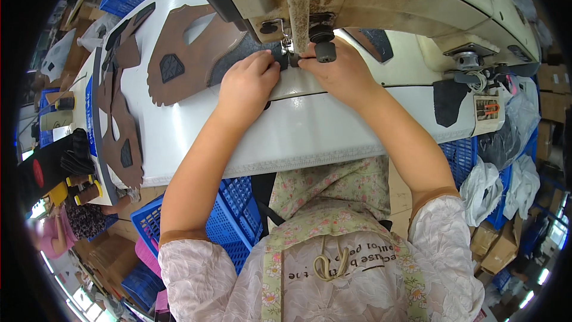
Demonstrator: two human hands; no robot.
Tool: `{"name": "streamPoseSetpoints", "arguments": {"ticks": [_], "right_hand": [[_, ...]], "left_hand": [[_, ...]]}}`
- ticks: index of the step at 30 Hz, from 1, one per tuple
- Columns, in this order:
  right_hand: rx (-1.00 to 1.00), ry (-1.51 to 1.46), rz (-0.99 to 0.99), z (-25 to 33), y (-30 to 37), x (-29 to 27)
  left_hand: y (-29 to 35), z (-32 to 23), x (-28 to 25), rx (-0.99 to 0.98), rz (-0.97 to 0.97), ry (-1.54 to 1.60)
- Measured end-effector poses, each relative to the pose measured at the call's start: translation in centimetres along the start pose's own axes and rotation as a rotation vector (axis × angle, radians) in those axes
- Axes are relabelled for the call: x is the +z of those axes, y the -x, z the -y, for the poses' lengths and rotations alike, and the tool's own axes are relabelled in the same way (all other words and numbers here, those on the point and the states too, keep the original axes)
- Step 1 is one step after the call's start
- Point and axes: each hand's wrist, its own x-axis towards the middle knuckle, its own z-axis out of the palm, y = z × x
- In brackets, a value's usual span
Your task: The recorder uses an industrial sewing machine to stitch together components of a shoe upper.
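Both hands are at the needle area of a sewing machine, on its white table. A brown leather panel with dark grey parts and a cut-out lies flat, its dark edge running under the presser foot. My left hand is closed, its curled fingers pressing on the dark part just left of the foot. From the right, my right hand pinches the edge of the work by the foot; a black knob partly covers its fingers. The needle tip is too small to make out.
More brown and black leather pieces hang over the table's left end. A dark piece lies at the right. Thread spools stand at far left. Blue crates sit below the front edge, plastic bags at right. Another person is at far left.
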Motion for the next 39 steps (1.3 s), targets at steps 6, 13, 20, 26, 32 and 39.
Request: {"name": "streamPoseSetpoints", "arguments": {"ticks": [6,13,20,26,32,39], "right_hand": [[0.006,-0.006,0.019,0.0,-0.2,0.1],[0.031,-0.007,0.026,-0.4,-0.2,0.4],[0.004,0.0,0.016,-0.5,-0.3,0.3],[0.002,0.028,0.066,-0.7,0.0,0.4],[0.017,0.035,0.046,-0.5,-0.3,0.2],[0.071,-0.021,0.036,-0.4,-0.6,0.2]], "left_hand": [[-0.2,-0.3,0.5,-0.042,-0.024,-0.04],[-0.4,-0.4,0.9,-0.086,0.027,-0.073],[-0.2,-0.5,-0.1,-0.032,0.075,-0.089],[-0.3,-0.7,0.3,-0.041,0.026,-0.111],[-0.7,-0.7,0.5,-0.042,0.019,-0.119],[-1.1,-0.5,0.8,-0.082,0.029,-0.13]]}}
